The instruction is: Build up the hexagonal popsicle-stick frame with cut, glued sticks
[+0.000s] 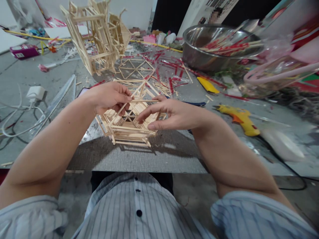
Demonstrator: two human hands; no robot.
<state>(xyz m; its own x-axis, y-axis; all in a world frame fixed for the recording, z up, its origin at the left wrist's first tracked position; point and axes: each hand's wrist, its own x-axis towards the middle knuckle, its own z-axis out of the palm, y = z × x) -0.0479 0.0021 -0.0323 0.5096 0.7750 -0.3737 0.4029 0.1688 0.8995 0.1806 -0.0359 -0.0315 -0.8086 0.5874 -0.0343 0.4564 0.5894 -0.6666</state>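
Cluttered desk (pixel 149 156), stick frame (pixel 127 127) central. My left hand (pixel 109 97) pinches a stick (pixel 144 100) above it. My right hand (pixel 174 114), fingers apart, touches its rim.

**Soft, even light; sharp middle, smeared edges**

Your view is bright and evenly lit from above. The stick frame (pixel 127 127) throws only a faint, short shadow onto the grey board (pixel 139 159). The centre is crisp (the thin stick (pixel 143 100) pinched in your left hand (pixel 107 97) reads cleanly). The steel bowl (pixel 199 56) carries dull glare, and the right edge, past the glue gun (pixel 243 119), stretches and blurs.
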